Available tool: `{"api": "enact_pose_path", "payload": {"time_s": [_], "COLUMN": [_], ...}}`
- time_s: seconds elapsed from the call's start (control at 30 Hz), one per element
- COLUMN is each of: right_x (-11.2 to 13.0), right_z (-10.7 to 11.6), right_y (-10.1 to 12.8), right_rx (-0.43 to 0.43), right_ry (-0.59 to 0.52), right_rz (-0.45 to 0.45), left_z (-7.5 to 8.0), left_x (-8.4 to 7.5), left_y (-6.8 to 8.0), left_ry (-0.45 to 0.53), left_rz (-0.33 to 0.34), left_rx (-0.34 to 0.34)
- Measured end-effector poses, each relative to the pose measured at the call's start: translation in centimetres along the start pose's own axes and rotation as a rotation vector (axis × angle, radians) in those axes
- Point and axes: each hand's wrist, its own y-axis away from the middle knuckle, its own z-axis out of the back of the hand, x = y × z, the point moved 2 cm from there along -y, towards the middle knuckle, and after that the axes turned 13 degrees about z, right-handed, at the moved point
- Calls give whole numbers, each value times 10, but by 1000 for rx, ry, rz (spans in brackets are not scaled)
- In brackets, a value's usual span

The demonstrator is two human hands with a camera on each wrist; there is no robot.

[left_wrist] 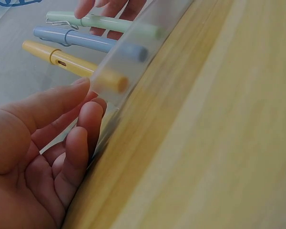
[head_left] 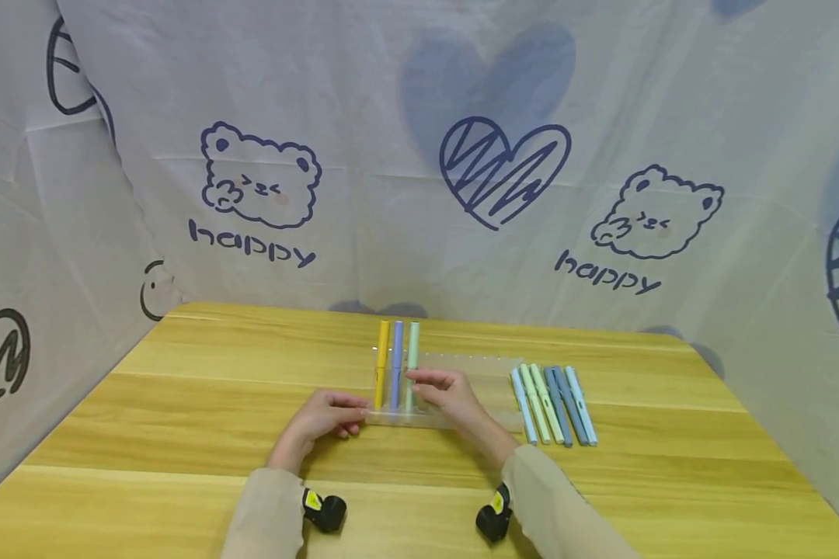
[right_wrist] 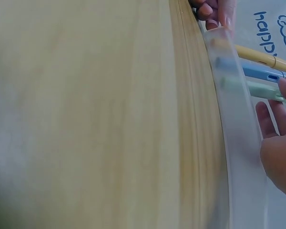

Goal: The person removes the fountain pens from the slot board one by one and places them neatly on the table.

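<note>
A clear plastic tray (head_left: 489, 386) lies on the wooden table, with a yellow pen (head_left: 381, 365), a blue pen (head_left: 396, 365) and a green pen (head_left: 413, 349) side by side at its left end. My left hand (head_left: 332, 415) grips the tray's near left corner, thumb (left_wrist: 47, 105) on top of the wall (left_wrist: 148, 38) and fingers (left_wrist: 81, 138) against its outside. My right hand (head_left: 443, 388) pinches the green pen (right_wrist: 262, 89) near its middle. Both wrist views show the yellow pen (left_wrist: 71, 62) and blue pen (left_wrist: 86, 40) lying untouched.
Several pale blue, green and grey-blue pens (head_left: 552, 404) lie in a row on the table (head_left: 182, 419) just right of the tray. A printed cloth backdrop (head_left: 419, 155) closes off the back and both sides.
</note>
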Motion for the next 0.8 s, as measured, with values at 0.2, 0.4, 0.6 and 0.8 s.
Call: {"api": "enact_pose_path", "payload": {"time_s": [0.2,0.4,0.6,0.8], "right_x": [2,1,-1,6], "right_z": [0,-1,-2,-3], "right_y": [0,0,0,0], "right_rx": [17,18,-2,-70], "right_ry": [-14,-1,28,87], "right_rz": [9,19,61,114], "left_z": [0,0,1,0], "left_x": [0,1,0,0], "left_y": [0,0,0,0], "left_ry": [0,2,6,3], "left_rz": [3,4,6,6], "left_rx": [-4,1,-2,-2]}}
